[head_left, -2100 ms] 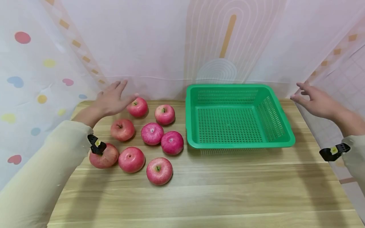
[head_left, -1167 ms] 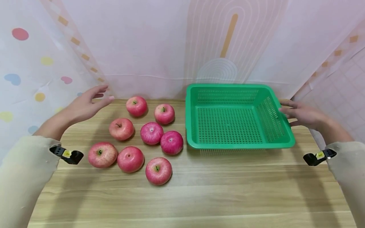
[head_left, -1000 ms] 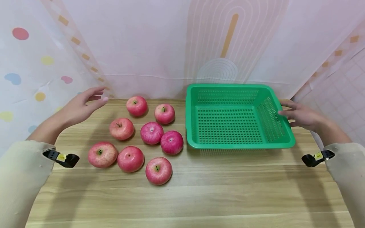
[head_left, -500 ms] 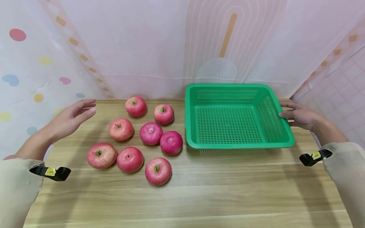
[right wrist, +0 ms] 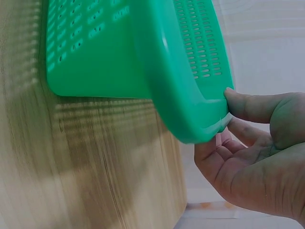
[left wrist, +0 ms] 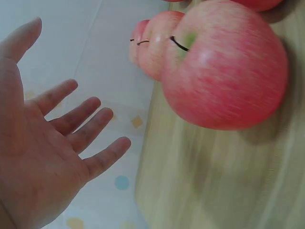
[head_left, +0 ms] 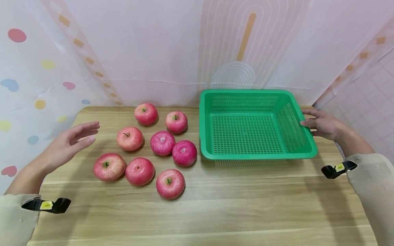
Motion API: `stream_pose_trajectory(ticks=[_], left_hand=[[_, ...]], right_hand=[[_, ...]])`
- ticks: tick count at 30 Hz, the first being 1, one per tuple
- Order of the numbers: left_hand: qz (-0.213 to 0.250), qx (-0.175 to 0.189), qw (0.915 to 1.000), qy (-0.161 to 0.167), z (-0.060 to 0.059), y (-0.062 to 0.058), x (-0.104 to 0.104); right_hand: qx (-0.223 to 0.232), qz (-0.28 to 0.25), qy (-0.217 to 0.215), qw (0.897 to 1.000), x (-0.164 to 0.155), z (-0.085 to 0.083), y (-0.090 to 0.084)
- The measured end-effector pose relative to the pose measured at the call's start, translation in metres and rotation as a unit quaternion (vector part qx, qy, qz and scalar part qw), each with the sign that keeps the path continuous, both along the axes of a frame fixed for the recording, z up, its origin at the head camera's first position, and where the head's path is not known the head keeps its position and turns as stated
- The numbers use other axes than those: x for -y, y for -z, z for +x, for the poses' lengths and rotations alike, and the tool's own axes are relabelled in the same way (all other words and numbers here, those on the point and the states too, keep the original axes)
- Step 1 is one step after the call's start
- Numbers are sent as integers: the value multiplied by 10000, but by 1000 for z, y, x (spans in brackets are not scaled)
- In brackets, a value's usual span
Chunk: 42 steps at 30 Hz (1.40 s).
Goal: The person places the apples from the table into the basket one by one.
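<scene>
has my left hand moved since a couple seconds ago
Yes. The left hand has drawn back toward you and to the left, from beside the farthest apple to open table left of the apples.

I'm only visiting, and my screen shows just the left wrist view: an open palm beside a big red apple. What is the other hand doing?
Observer: The right hand grips the right rim of a green basket, thumb above and fingers below.
Visitor: Is anything inside it?
Observer: No. The head view shows only its bare mesh floor. Eight apples lie on the table to its left.
Visitor: Does the palm I see touch an apple?
Observer: No. From the head view, the left hand is open and apart from the nearest apple, off to its left.
</scene>
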State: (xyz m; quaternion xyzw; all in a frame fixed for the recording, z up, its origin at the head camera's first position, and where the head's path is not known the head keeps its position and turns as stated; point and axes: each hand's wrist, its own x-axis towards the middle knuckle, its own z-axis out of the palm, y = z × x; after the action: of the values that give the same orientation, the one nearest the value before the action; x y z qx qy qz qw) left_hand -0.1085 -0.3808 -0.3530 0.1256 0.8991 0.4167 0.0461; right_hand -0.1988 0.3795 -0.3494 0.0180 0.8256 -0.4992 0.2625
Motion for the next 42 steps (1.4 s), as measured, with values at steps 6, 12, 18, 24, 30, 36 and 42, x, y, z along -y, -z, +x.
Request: stream_pose_trajectory(ticks=[6, 12, 18, 24, 30, 36, 42], left_hand=[[197, 104, 9997, -80, 15, 12, 4], [531, 93, 9985, -28, 31, 25, 4], [1318, 94, 9910, 226, 42, 39, -2], [1632, 122, 9864, 167, 47, 53, -6], [1303, 189, 9911, 212, 50, 64, -11], [1176, 355, 9924, 82, 51, 70, -19], [677, 228, 9974, -130, 50, 74, -25]], right_hand=[[53, -64, 13, 10000, 0, 1, 0], [52, -127, 43, 9999, -1, 2, 0], [67, -172, 66, 9998, -2, 2, 0], [87, -192, 64, 9998, -1, 2, -1], [73, -169, 22, 9998, 2, 2, -2], [54, -138, 14, 9999, 3, 2, -3], [58, -156, 37, 9999, 2, 1, -2]])
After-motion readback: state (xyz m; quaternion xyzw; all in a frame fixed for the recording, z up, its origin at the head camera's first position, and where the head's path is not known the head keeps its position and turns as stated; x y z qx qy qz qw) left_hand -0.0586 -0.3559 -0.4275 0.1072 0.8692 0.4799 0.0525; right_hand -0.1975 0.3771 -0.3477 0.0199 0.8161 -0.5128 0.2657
